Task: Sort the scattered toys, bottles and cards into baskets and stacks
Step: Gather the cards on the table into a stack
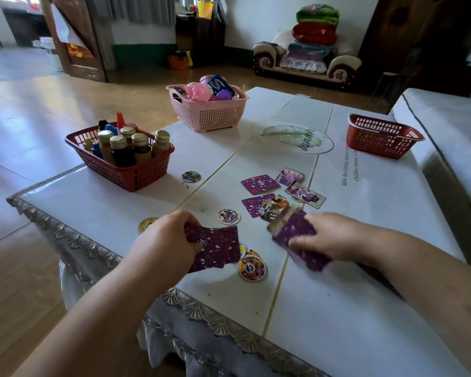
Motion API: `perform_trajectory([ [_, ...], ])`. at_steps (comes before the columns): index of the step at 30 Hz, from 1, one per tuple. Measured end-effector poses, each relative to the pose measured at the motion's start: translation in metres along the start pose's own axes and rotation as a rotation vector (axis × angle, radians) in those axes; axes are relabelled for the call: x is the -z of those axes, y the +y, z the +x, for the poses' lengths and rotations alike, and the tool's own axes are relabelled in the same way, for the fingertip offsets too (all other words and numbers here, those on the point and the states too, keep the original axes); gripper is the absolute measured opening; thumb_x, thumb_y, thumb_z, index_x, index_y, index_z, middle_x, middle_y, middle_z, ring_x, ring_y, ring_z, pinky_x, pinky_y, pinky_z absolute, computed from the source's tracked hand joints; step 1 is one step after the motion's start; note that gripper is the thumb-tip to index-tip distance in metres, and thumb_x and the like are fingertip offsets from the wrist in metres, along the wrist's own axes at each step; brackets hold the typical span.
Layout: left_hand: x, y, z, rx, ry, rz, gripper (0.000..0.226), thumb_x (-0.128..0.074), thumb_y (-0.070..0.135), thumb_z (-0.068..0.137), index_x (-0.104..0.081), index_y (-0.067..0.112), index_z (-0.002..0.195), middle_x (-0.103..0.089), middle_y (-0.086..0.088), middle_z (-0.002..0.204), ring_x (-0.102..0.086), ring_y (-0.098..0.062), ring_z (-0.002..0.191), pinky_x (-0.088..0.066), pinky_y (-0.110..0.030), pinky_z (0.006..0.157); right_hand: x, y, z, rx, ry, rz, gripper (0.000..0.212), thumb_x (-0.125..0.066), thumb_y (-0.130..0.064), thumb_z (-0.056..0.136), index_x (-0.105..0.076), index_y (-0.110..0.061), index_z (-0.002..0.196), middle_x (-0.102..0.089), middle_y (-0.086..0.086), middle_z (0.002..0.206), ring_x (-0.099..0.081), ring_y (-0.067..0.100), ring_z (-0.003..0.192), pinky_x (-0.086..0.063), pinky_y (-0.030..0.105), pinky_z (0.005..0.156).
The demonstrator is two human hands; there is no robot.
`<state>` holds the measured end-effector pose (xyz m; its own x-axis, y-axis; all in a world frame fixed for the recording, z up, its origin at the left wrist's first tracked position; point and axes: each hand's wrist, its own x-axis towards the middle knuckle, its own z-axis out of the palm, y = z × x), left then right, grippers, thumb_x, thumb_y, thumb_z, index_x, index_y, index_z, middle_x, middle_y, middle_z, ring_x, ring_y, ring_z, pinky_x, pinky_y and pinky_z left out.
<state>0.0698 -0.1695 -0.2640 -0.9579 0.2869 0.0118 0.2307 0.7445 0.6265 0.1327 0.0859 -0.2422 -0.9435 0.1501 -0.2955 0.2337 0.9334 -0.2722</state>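
1. Left hand (pixel 169 238), 7 o'clock on table (pixel 337 308): fingers curled round left stack (pixel 215 246) of purple-backed cards. Card count and faces hidden.
2. Right hand (pixel 326 238), 5 o'clock: gripping right stack (pixel 297 235), thumb on top, fingers out of sight beneath. Heavily motion-blurred, with smeared edges and an unreadable count.
3. Loose cards (pixel 260 184), table centre, at 12 to 1 o'clock from the hands: some backs up, some faces up, several overlapping. Nearest one partly covered by right stack.
4. Discs (pixel 252 268), round and printed:
   - Small overlapping cluster at 6 o'clock between the hands, partly tucked under left stack.
   - One just beyond left stack.
   - One yellow, half hidden behind left hand.
   - One apart, near bottle basket.
   - Prints too small to make out.
5. Bottle basket (pixel 136 172), red, 10 o'clock: bottles (pixel 120 148) upright, mostly gold-capped. Lower halves screened by mesh wall.
6. Pink basket (pixel 210 115), 12 o'clock: toys (pixel 199 91) heaped above rim. Individual kinds hard to tell.
7. Far basket (pixel 384 137), red, 2 o'clock: floor hidden by near wall.
8. Table cloth: lace trim along the 7 o'clock edge, cut off at bottom of view.
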Motion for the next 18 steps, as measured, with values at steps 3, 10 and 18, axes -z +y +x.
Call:
perform_trajectory([
  [3, -0.003, 0.004, 0.001, 0.004, 0.032, -0.013, 0.018, -0.069, 0.016, 0.084, -0.059, 0.029, 0.093, -0.061, 0.007, 0.086, -0.058, -0.015, 0.078, -0.048, -0.03, 0.065, 0.013, 0.011, 0.012, -0.131, 0.284, 0.248, 0.02, -0.054, -0.03, 0.096, -0.059, -0.014, 0.084, -0.065, 0.005, 0.083, -0.061, 0.021, 0.079, -0.043, 0.026, 0.067],
  [10, -0.01, 0.015, -0.001, -0.024, 0.027, -0.012, 0.018, -0.069, 0.017, 0.084, -0.06, 0.028, 0.095, -0.058, 0.011, 0.085, -0.056, -0.015, 0.082, -0.051, -0.032, 0.074, 0.004, 0.002, 0.047, -0.177, 0.169, -0.029, 0.042, -0.063, -0.043, 0.087, -0.055, -0.014, 0.115, -0.06, 0.011, 0.121, -0.054, 0.029, 0.114, -0.041, 0.032, 0.093],
  [18, -0.011, 0.018, 0.003, -0.044, 0.004, -0.011, 0.019, -0.07, 0.019, 0.084, -0.059, 0.03, 0.096, -0.06, 0.009, 0.089, -0.057, -0.018, 0.086, -0.05, -0.031, 0.073, 0.011, -0.007, 0.061, -0.316, 0.005, 0.13, 0.074, -0.088, -0.054, 0.047, -0.065, -0.011, 0.102, -0.068, 0.006, 0.099, -0.065, 0.024, 0.092, -0.054, 0.038, 0.086],
])
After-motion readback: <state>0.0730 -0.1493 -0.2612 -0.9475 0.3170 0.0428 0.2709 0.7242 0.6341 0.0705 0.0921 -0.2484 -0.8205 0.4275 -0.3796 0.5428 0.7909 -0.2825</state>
